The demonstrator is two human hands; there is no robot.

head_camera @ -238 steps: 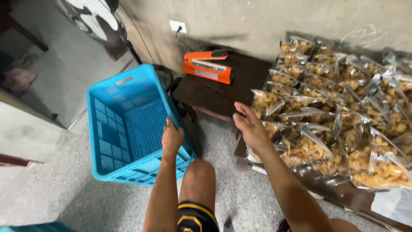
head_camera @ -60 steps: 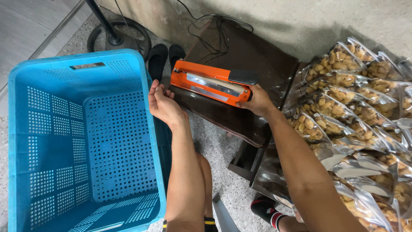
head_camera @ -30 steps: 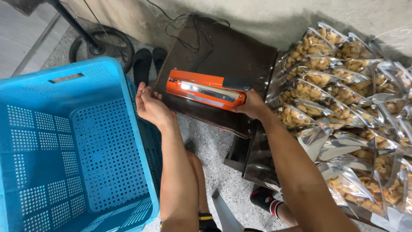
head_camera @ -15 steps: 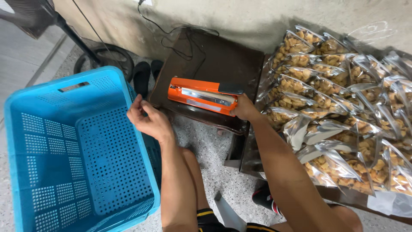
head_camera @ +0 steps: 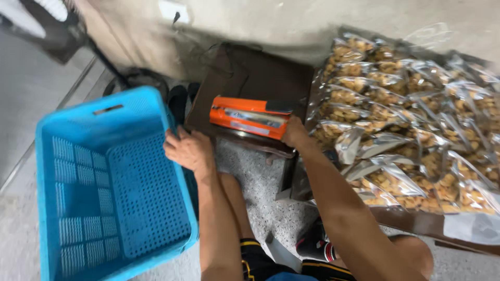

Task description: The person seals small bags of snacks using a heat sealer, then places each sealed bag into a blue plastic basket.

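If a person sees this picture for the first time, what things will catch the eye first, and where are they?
The big blue crate fills the lower left, empty, with the left hand on its right rim. In the middle, an orange sealer lies on a low dark table, and the right hand touches its right end. On the right, many clear bags of snacks lie in rows.

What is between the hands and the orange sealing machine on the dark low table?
Nothing visible. The right hand already rests on the right end of the orange sealing machine. The left hand sits at the rim of the blue crate, apart from the machine's left end, with only the bare edge of the dark low table between them.
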